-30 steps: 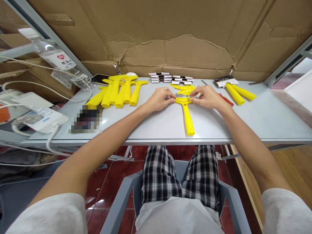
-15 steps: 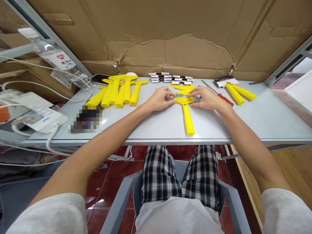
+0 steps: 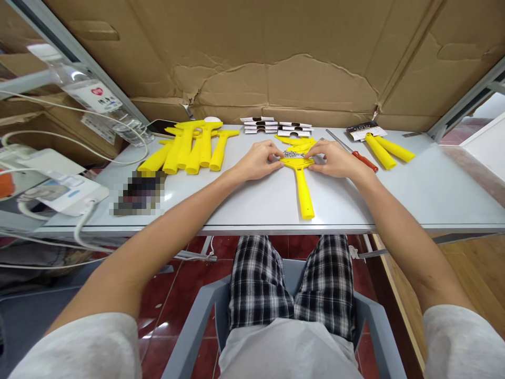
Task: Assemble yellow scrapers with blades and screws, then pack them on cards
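A yellow plastic T-shaped scraper handle lies on the table, its grip pointing toward me and its wide head away. My left hand pinches the left end of that head between thumb and fingers. At the right end, my right hand has its thumb on the near side and fingers on the far side. Just behind the head, between my fingertips, is a heap of small silver pieces that look like screws. More yellow plastic parts lie beyond the heap. My fingers partly hide the head's ends.
Several yellow handles are piled at the left, near a blurred dark item. Stacked white cards stand at the back. A red-handled screwdriver and two yellow handles lie right. A bottle and cables are far left.
My right fingertips have shifted very slightly at the head's right end. The left hand and the things around look the same.
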The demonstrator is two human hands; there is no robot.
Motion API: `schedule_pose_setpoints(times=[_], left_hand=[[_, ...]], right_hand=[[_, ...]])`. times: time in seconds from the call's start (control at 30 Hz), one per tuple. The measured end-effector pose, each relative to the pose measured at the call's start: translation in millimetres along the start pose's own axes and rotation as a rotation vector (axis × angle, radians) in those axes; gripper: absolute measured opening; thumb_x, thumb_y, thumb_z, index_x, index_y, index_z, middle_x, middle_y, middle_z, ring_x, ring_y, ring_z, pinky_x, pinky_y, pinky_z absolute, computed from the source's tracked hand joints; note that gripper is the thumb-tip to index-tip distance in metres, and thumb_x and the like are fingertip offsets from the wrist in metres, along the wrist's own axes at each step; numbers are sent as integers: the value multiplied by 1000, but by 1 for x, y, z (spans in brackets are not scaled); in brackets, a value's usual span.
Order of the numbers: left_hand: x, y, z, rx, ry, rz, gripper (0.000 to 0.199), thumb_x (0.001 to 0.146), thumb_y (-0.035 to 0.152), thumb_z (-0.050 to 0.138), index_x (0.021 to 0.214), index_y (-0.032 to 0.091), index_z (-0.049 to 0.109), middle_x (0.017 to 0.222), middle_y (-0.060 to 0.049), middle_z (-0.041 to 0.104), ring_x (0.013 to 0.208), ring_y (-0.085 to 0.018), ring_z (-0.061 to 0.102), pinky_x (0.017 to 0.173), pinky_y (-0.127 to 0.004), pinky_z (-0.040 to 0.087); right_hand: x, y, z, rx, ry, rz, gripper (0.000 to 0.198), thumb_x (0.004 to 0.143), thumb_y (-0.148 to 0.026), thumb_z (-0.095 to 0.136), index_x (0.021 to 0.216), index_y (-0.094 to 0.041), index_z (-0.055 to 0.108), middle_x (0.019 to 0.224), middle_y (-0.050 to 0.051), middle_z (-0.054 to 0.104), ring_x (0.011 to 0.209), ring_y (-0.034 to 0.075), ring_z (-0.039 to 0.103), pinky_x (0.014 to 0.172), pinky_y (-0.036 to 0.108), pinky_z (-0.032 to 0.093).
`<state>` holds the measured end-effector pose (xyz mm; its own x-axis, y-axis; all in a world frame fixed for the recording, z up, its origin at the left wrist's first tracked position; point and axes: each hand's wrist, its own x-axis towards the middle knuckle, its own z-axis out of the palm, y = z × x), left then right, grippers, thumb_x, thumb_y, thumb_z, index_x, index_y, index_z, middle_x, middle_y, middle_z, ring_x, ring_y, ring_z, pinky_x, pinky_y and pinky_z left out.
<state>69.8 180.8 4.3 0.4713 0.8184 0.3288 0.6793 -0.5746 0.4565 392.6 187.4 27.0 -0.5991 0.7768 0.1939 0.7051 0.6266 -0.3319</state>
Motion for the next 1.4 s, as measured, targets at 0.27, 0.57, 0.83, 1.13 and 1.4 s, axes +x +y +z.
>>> schedule_pose_setpoints(times=[0.27, 0.57, 0.83, 1.13, 1.4], left_hand=[[-1, 5, -4, 30, 6, -47, 38, 100, 39, 87, 130, 17, 95, 122, -11, 81, 94, -24, 74, 108, -44, 64], [-1, 4, -4, 34, 0, -46, 34, 98, 40, 86, 123, 20, 98, 114, -10, 84, 87, -22, 71, 98, -43, 63], [-1, 7, -4, -9, 5, -29, 27, 98, 33, 88, 120, 20, 98, 117, -9, 83, 82, -19, 70, 95, -40, 61], [0, 0, -1, -55, 11, 67, 23, 102, 28, 84, 118, 25, 100, 113, -9, 82, 88, -21, 70, 93, -40, 59], [0, -1, 0, -49, 6, 70, 18, 103, 26, 84, 114, 27, 99, 113, -8, 81, 90, -21, 71, 94, -39, 60]], right_hand=[[2, 5, 3, 27, 17, -31, 49, 99, -35, 81, 145, -24, 92, 143, 10, 80, 138, 31, 72, 135, 52, 54], [3, 7, 5, 38, 24, -43, 44, 99, -33, 83, 142, -24, 93, 141, 10, 80, 136, 31, 71, 132, 52, 54], [2, 2, 3, 11, -8, -4, 40, 102, -29, 83, 140, -26, 93, 142, 9, 80, 136, 30, 72, 132, 51, 52], [3, 2, 3, 2, -8, -16, 42, 102, -29, 80, 142, -25, 92, 142, 9, 80, 134, 29, 71, 132, 49, 51], [2, -1, 1, -6, -27, 3, 37, 104, -27, 79, 137, -29, 94, 141, 7, 79, 132, 27, 71, 130, 47, 51]])
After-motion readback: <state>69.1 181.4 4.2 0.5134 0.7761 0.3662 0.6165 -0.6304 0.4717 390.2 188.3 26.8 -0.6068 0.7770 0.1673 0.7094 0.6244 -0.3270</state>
